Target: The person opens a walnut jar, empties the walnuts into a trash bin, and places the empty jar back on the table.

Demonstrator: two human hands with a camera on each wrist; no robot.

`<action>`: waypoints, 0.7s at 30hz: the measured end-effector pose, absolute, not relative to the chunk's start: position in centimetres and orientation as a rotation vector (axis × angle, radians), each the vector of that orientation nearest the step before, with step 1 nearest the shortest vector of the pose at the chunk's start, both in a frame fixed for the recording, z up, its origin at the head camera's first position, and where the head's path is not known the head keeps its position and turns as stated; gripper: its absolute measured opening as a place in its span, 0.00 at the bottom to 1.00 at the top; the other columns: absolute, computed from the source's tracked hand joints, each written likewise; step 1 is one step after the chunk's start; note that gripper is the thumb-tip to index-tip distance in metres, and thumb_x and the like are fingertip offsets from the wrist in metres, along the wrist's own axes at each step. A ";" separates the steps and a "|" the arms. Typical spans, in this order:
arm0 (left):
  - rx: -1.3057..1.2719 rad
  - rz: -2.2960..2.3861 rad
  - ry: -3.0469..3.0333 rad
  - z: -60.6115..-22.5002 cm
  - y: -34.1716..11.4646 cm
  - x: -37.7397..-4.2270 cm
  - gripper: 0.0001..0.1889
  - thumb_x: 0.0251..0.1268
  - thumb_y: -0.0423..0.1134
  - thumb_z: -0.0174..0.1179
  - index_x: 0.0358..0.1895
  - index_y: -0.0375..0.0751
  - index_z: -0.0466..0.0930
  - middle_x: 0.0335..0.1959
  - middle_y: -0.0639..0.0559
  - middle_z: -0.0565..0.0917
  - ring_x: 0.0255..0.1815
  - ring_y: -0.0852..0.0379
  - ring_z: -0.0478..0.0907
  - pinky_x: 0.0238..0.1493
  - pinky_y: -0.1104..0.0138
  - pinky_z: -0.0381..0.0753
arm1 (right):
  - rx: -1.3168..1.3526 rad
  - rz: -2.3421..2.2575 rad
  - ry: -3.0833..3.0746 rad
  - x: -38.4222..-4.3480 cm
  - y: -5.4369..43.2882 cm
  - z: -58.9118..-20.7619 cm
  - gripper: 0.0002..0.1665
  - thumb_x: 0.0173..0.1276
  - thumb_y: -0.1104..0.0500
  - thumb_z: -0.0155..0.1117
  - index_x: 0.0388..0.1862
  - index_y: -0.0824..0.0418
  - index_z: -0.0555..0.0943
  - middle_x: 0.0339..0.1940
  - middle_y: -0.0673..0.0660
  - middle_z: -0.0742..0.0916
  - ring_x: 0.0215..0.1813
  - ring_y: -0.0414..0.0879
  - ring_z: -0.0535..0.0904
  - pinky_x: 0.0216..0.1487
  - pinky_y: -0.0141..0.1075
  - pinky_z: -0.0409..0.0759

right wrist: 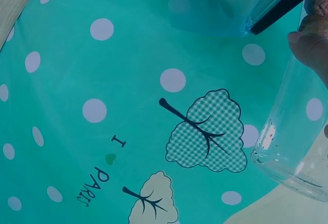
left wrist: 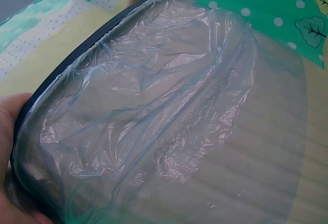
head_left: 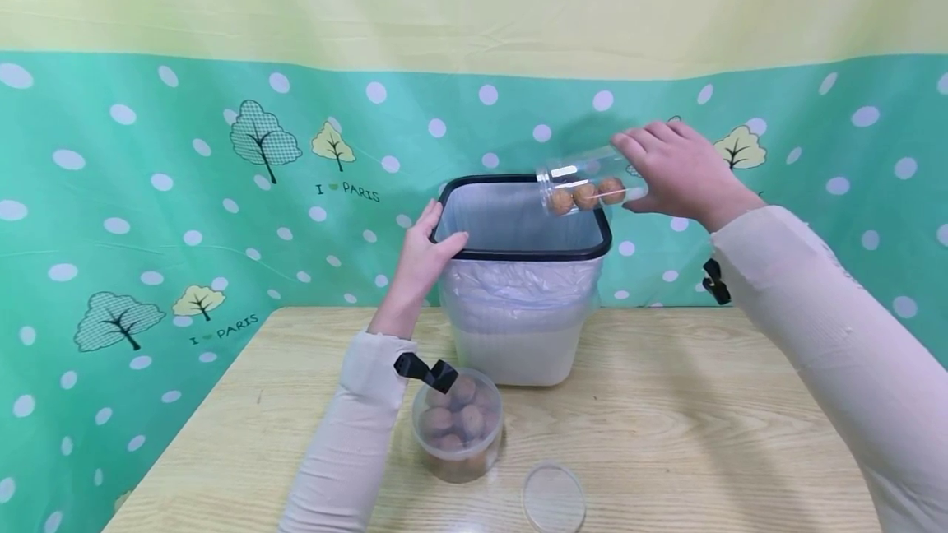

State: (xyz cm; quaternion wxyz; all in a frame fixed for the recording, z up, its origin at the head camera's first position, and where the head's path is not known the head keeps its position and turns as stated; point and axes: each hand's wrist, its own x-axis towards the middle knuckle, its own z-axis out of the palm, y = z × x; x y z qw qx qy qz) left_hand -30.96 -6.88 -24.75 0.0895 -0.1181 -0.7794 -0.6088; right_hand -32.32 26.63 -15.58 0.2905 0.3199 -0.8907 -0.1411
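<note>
My right hand (head_left: 681, 171) holds a clear plastic jar (head_left: 588, 164) by its base end, tipped on its side with its mouth over the bin's right part. Several walnuts (head_left: 585, 196) lie in a row along the jar's lower side. With thumb and fingers, my left hand (head_left: 420, 249) grips the left rim of a white trash bin (head_left: 518, 352). A black ring holds a thin bluish liner bag (left wrist: 154, 90) around the bin's top. In the right wrist view, the jar's base (right wrist: 292, 178) points away from the bin, and a thumb presses its side.
A round clear tub (head_left: 457, 463) of walnuts stands in front of the bin, below my left wrist. Right of it lies a clear round lid (head_left: 554, 498) on the wooden table (head_left: 666, 434). A green and yellow patterned cloth (head_left: 222, 212) hangs right behind.
</note>
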 end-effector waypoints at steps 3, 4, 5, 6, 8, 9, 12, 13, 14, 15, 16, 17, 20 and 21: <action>-0.350 -1.809 -2.320 -24.7 -6.9 -30.9 0.39 0.61 0.39 0.57 0.73 0.36 0.50 0.76 0.49 0.48 0.76 0.57 0.40 0.73 0.63 0.45 | 0.848 -0.381 -2.380 -32.3 26.6 -15.6 0.51 0.42 0.51 0.80 0.62 0.71 0.67 0.58 0.69 0.77 0.59 0.64 0.70 0.61 0.56 0.67; -0.350 -1.808 -2.319 -24.7 -7.0 -30.9 0.39 0.60 0.40 0.57 0.73 0.35 0.50 0.76 0.49 0.48 0.76 0.57 0.40 0.73 0.62 0.45 | 0.849 -0.384 -2.383 -32.3 26.5 -15.6 0.51 0.42 0.51 0.80 0.62 0.72 0.67 0.58 0.70 0.76 0.59 0.64 0.70 0.61 0.56 0.66; -0.348 -1.810 -2.315 -24.8 -7.0 -30.9 0.39 0.61 0.39 0.57 0.73 0.35 0.50 0.76 0.49 0.48 0.76 0.57 0.40 0.73 0.62 0.45 | 0.846 -0.389 -2.385 -32.4 26.5 -15.6 0.52 0.42 0.51 0.79 0.62 0.71 0.67 0.58 0.69 0.76 0.59 0.64 0.70 0.61 0.56 0.66; -0.347 -1.810 -2.313 -24.8 -7.0 -30.9 0.39 0.61 0.39 0.57 0.73 0.35 0.50 0.76 0.49 0.48 0.76 0.57 0.40 0.73 0.62 0.45 | 0.846 -0.393 -2.386 -32.4 26.5 -15.6 0.52 0.42 0.50 0.79 0.63 0.71 0.67 0.58 0.69 0.76 0.59 0.64 0.69 0.61 0.56 0.66; -0.345 -1.812 -2.308 -24.8 -7.0 -30.9 0.38 0.61 0.39 0.57 0.73 0.35 0.50 0.76 0.49 0.48 0.76 0.56 0.40 0.73 0.62 0.45 | 0.847 -0.400 -2.386 -32.4 26.4 -15.6 0.52 0.43 0.50 0.79 0.63 0.71 0.67 0.58 0.69 0.76 0.59 0.64 0.69 0.61 0.56 0.66; -0.348 -1.810 -2.304 -24.8 -7.0 -31.0 0.38 0.61 0.38 0.57 0.73 0.35 0.50 0.76 0.48 0.48 0.76 0.56 0.40 0.73 0.62 0.45 | 0.851 -0.399 -2.383 -32.4 26.4 -15.6 0.52 0.43 0.50 0.79 0.63 0.71 0.67 0.58 0.70 0.76 0.59 0.64 0.69 0.61 0.57 0.66; -0.352 -1.807 -2.308 -24.7 -7.0 -31.0 0.38 0.61 0.39 0.57 0.73 0.35 0.50 0.76 0.48 0.48 0.76 0.56 0.40 0.73 0.62 0.45 | 0.846 -0.400 -2.375 -32.4 26.6 -15.6 0.51 0.42 0.51 0.79 0.62 0.71 0.67 0.58 0.69 0.76 0.59 0.64 0.70 0.61 0.56 0.66; -0.353 -1.808 -2.308 -24.7 -7.0 -31.0 0.38 0.61 0.38 0.57 0.73 0.34 0.50 0.76 0.48 0.48 0.76 0.56 0.40 0.73 0.62 0.45 | 0.842 -0.401 -2.375 -32.4 26.6 -15.6 0.51 0.42 0.51 0.79 0.62 0.71 0.67 0.58 0.69 0.76 0.59 0.64 0.70 0.61 0.56 0.66; -0.354 -1.808 -2.310 -24.7 -7.0 -31.0 0.38 0.61 0.39 0.57 0.73 0.34 0.50 0.76 0.48 0.48 0.76 0.56 0.40 0.73 0.62 0.45 | 0.838 -0.400 -2.375 -32.4 26.7 -15.6 0.51 0.42 0.51 0.79 0.62 0.71 0.67 0.58 0.69 0.76 0.59 0.64 0.70 0.61 0.56 0.66; -0.355 -1.809 -2.311 -24.7 -7.0 -31.0 0.39 0.61 0.39 0.57 0.73 0.34 0.49 0.76 0.49 0.48 0.76 0.56 0.40 0.73 0.62 0.45 | 0.834 -0.401 -2.377 -32.4 26.7 -15.6 0.51 0.42 0.51 0.79 0.62 0.71 0.67 0.58 0.69 0.76 0.59 0.64 0.70 0.61 0.56 0.66; -0.355 -1.811 -2.313 -24.8 -7.0 -31.0 0.39 0.61 0.39 0.57 0.73 0.34 0.49 0.76 0.49 0.48 0.76 0.56 0.40 0.73 0.62 0.45 | 0.829 -0.403 -2.380 -32.4 26.7 -15.6 0.51 0.42 0.51 0.79 0.62 0.71 0.67 0.58 0.69 0.76 0.59 0.64 0.70 0.61 0.56 0.66; -0.356 -1.811 -2.311 -24.8 -7.0 -31.0 0.39 0.61 0.39 0.57 0.73 0.34 0.49 0.76 0.49 0.48 0.76 0.56 0.40 0.73 0.63 0.45 | 0.830 -0.403 -2.379 -32.3 26.7 -15.6 0.51 0.42 0.51 0.79 0.62 0.71 0.67 0.58 0.69 0.76 0.59 0.64 0.70 0.61 0.56 0.66; -0.362 -1.810 -2.307 -24.8 -7.0 -31.0 0.39 0.61 0.39 0.57 0.72 0.33 0.49 0.76 0.48 0.48 0.76 0.56 0.40 0.73 0.63 0.45 | 0.831 -0.406 -2.384 -32.3 26.7 -15.6 0.52 0.42 0.50 0.79 0.63 0.71 0.66 0.58 0.69 0.76 0.59 0.64 0.69 0.61 0.56 0.66; -0.363 -1.809 -2.306 -24.8 -7.0 -31.0 0.39 0.61 0.38 0.57 0.72 0.33 0.49 0.76 0.48 0.48 0.76 0.56 0.40 0.73 0.63 0.45 | 0.832 -0.408 -2.384 -32.3 26.7 -15.6 0.52 0.43 0.50 0.79 0.63 0.71 0.66 0.58 0.69 0.76 0.59 0.64 0.69 0.61 0.56 0.66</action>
